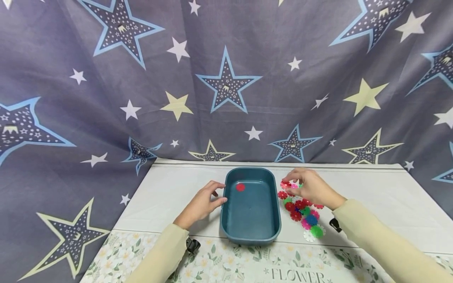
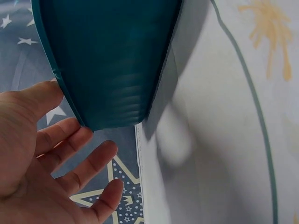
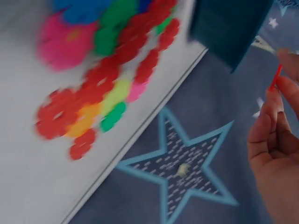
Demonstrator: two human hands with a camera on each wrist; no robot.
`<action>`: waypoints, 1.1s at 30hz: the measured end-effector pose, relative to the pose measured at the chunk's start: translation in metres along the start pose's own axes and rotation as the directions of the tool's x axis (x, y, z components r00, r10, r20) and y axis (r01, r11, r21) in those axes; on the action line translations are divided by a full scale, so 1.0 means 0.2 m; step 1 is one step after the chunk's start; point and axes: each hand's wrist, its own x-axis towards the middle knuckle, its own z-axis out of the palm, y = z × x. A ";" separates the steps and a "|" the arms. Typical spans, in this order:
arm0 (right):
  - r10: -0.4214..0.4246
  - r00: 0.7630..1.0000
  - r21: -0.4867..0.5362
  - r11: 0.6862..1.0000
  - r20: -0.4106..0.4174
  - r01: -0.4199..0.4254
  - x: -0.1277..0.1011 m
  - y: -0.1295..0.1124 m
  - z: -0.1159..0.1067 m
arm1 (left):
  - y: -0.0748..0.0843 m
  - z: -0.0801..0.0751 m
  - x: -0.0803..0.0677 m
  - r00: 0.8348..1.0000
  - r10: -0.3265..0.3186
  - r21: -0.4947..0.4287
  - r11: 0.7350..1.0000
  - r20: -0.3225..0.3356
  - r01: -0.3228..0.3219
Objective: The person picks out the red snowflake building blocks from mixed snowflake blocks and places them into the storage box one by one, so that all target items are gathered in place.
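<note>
A dark teal rectangular tub point(image 1: 250, 237) stands on the table between my hands, with one red notched disc point(image 1: 240, 187) lying inside near its far left. My left hand point(image 1: 202, 202) is at the tub's left side, its thumb and fingertips touching the rim and the other fingers spread loosely. Over the far end of a spread of coloured flower-shaped discs point(image 1: 295, 215) is my right hand point(image 1: 313, 189). Between its thumb and fingertips it pinches a thin red disc point(image 3: 276, 78), seen edge-on in the right wrist view.
The loose discs, red, pink, green, blue and clear, lie right of the tub. The white table cover point(image 1: 375, 204) has a floral front band point(image 1: 219, 259) with the word FLOWER. A grey star-patterned curtain point(image 1: 226, 129) hangs behind the table.
</note>
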 end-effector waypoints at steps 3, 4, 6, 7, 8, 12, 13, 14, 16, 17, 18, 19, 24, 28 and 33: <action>-0.064 0.998 0.022 0.998 0.023 0.063 0.04 -0.06 0.04 | 0.00 0.00 0.00 1.000 -0.001 0.003 1.000 0.004 0.001; -0.089 0.996 0.025 0.996 0.031 0.088 0.06 -0.08 0.06 | 0.00 -0.01 0.00 1.000 -0.006 0.002 1.000 0.005 0.005; -0.132 0.989 0.035 0.991 0.059 0.130 0.09 -0.12 0.10 | 0.01 -0.01 0.00 1.000 -0.007 0.001 1.000 0.005 0.007; -0.151 0.986 0.037 0.988 0.074 0.149 0.11 -0.13 0.12 | 0.01 -0.01 0.00 1.000 -0.008 0.001 1.000 0.004 0.008; -0.170 0.981 0.042 0.985 0.092 0.167 0.13 -0.14 0.15 | 0.02 -0.01 0.00 1.000 -0.007 0.001 1.000 0.004 0.007; -0.195 0.966 0.049 0.981 0.172 0.190 0.22 -0.19 0.26 | 0.02 -0.02 0.00 1.000 -0.013 -0.002 1.000 0.007 0.013; -0.190 0.963 0.050 0.982 0.193 0.183 0.24 -0.20 0.29 | 0.02 -0.02 0.00 1.000 -0.013 -0.003 1.000 0.007 0.013; -0.183 0.960 0.049 0.983 0.214 0.177 0.25 -0.21 0.31 | 0.02 -0.02 0.00 1.000 -0.013 -0.004 1.000 0.009 0.013; -0.148 0.955 0.044 0.989 0.258 0.142 0.28 -0.23 0.36 | 0.01 -0.02 0.00 1.000 -0.014 0.004 1.000 0.012 0.014; -0.137 0.950 0.041 0.991 0.280 0.131 0.29 -0.24 0.38 | 0.01 -0.02 0.00 1.000 -0.013 0.003 1.000 0.013 0.013; -0.129 0.946 0.038 0.992 0.296 0.123 0.31 -0.25 0.40 | 0.01 -0.01 0.00 1.000 -0.010 0.002 1.000 0.013 0.010; -0.125 0.942 0.030 0.992 0.310 0.121 0.31 -0.25 0.42 | 0.01 -0.01 0.00 1.000 -0.011 0.003 1.000 0.014 0.011; -0.135 0.927 -0.010 0.989 0.349 0.148 0.34 -0.27 0.48 | 0.02 -0.01 0.00 1.000 -0.009 0.002 1.000 0.015 0.009; -0.146 0.915 -0.053 0.982 0.376 0.178 0.34 -0.26 0.50 | 0.01 -0.01 0.00 1.000 -0.016 0.003 1.000 0.015 0.016; -0.139 0.905 0.005 0.989 0.401 0.150 0.34 -0.26 0.49 | 0.01 -0.01 0.00 1.000 -0.003 -0.008 1.000 0.015 0.003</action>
